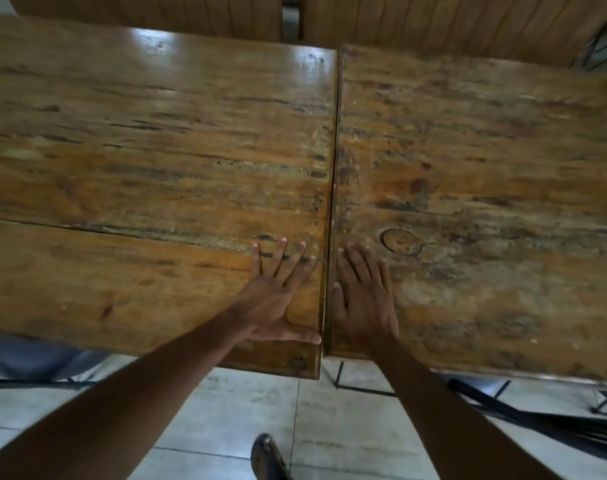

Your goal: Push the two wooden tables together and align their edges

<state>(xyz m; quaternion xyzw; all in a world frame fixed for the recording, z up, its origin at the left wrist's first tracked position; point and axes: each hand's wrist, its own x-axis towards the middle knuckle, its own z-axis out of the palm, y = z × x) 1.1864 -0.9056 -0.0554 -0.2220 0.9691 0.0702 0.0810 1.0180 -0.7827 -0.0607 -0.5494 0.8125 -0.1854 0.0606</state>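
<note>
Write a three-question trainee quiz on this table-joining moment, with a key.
1. True or false: the left hand lies flat on the left table.
2. Which near edge comes closer to the person: (A) left table, (B) right table, or (C) both flush?
3. Fill in: the right hand lies just right of the ____ between the tables.

Key: 1 true; 2 A, its near corner juts out past the right table's edge; 3 seam.

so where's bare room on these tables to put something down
Both tops are bare: the left table beyond the left hand, the right table beyond the right hand. Only the near end of the seam is crowded, by both flat hands.
</note>
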